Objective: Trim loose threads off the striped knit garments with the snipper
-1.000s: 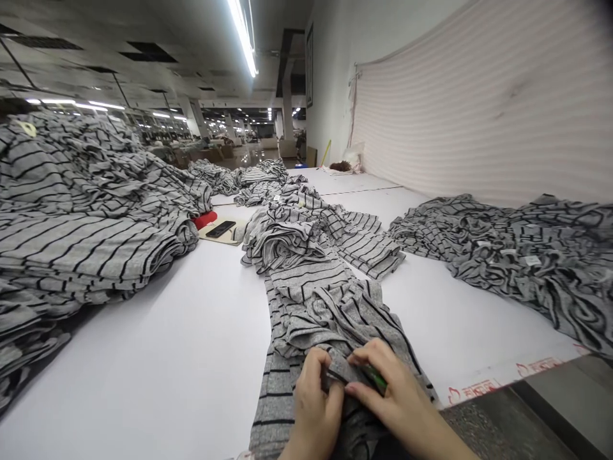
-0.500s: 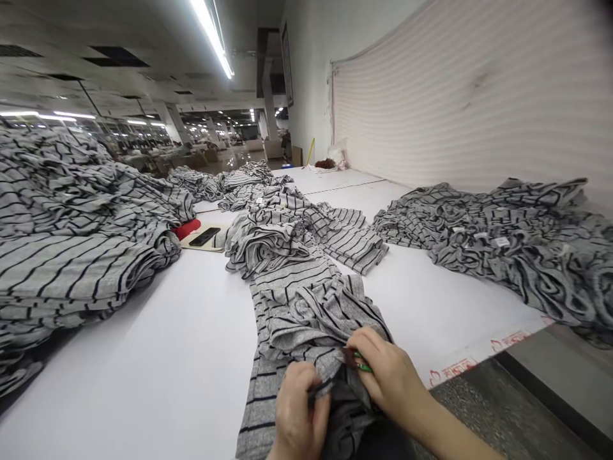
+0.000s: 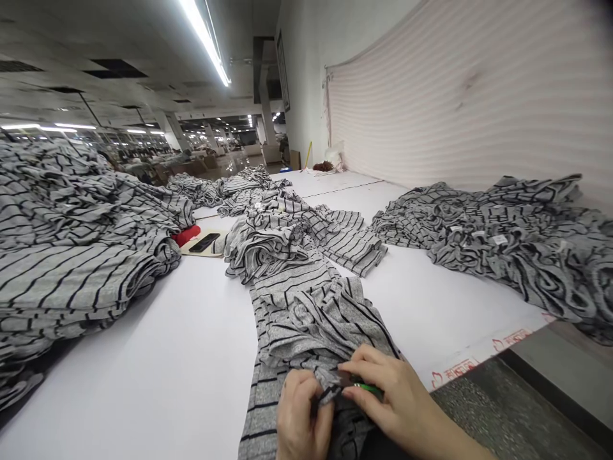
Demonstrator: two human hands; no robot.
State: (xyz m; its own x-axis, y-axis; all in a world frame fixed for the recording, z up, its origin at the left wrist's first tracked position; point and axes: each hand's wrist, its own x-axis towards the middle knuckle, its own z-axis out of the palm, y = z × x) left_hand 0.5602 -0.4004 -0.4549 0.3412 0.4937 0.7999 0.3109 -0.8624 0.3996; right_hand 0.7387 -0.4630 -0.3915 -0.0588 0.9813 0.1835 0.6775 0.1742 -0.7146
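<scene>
Striped grey knit garment (image 3: 306, 319) lies stretched along the white bench (image 3: 143, 377), with a fold of it pinched tight in the left hand (image 3: 302, 414). Right hand (image 3: 397, 396) is clenched on a small green-handled tool (image 3: 368, 388), maybe snips, right at the cloth. Big heaped striped piles (image 3: 62, 255) sit either side.

This is a large garment factory floor. A long white cutting table (image 3: 143, 358) runs along a wall, heaped with grey striped knit garments (image 3: 71, 268). Fluorescent tube lights (image 3: 204, 38) line the ceiling, and rows of workstations (image 3: 143, 153) recede into the distance at upper left.
</scene>
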